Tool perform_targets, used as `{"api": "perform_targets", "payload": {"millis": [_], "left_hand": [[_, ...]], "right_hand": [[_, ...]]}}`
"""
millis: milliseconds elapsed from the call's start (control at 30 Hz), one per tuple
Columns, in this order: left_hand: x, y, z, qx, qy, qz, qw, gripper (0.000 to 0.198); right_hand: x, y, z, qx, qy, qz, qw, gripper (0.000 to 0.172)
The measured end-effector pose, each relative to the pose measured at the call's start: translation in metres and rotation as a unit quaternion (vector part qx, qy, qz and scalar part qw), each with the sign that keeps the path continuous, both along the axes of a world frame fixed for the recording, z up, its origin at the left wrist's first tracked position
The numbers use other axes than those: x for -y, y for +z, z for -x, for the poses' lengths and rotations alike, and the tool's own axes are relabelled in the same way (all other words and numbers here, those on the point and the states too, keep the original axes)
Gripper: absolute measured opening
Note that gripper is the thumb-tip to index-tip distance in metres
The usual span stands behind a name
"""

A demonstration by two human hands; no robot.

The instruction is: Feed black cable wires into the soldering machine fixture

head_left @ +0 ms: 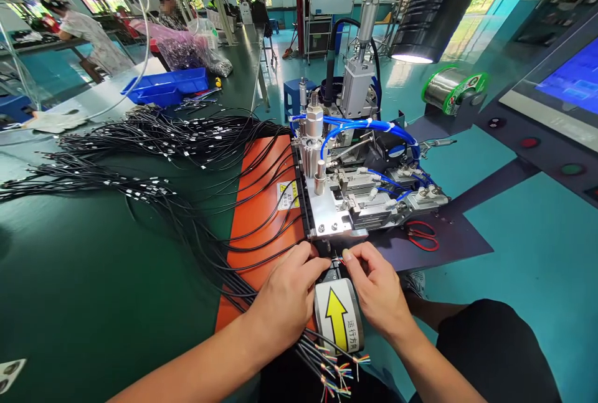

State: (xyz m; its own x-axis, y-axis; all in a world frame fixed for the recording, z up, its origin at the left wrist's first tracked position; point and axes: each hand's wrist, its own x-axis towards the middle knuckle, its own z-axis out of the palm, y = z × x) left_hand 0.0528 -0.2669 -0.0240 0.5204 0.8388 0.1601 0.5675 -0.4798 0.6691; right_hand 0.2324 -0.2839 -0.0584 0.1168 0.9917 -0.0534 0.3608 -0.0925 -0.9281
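My left hand [286, 294] and my right hand [376, 291] meet at the front of a metal soldering fixture [355, 203], just above a plate with a yellow arrow [337, 319]. Both hands pinch thin coloured wire ends [340, 258] of a black cable at the fixture's front edge. More stripped cable ends with coloured wires [339, 372] fan out below my wrists. An orange mat [261, 216] lies under my left hand, with black cables draped over it.
A large heap of black cables [140, 160] covers the green bench to the left. Red-handled scissors [420, 235] lie right of the fixture. A solder spool [451, 88], a lamp [434, 10] and a blue screen [572, 79] stand at right. Blue bins [163, 85] and two people sit far back left.
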Motion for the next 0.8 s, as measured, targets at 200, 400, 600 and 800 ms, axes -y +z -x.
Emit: {"api": "perform_targets", "payload": {"millis": [200, 400, 600, 800], "left_hand": [[0.0, -0.001, 0.0, 0.012, -0.006, 0.011, 1.0, 0.032], [0.0, -0.007, -0.001, 0.026, -0.004, -0.002, 1.0, 0.027], [-0.001, -0.01, 0.0, 0.045, -0.001, -0.033, 0.998, 0.027], [0.0, -0.011, 0.0, 0.052, -0.01, -0.069, 0.996, 0.023]], "right_hand": [[0.001, -0.001, -0.002, -0.048, -0.003, 0.042, 0.998, 0.035], [0.007, 0.007, -0.008, -0.061, 0.014, 0.081, 0.995, 0.039], [0.007, 0.009, -0.004, -0.029, 0.014, 0.055, 0.998, 0.034], [0.006, 0.011, -0.005, 0.026, 0.039, -0.021, 0.999, 0.027]]}}
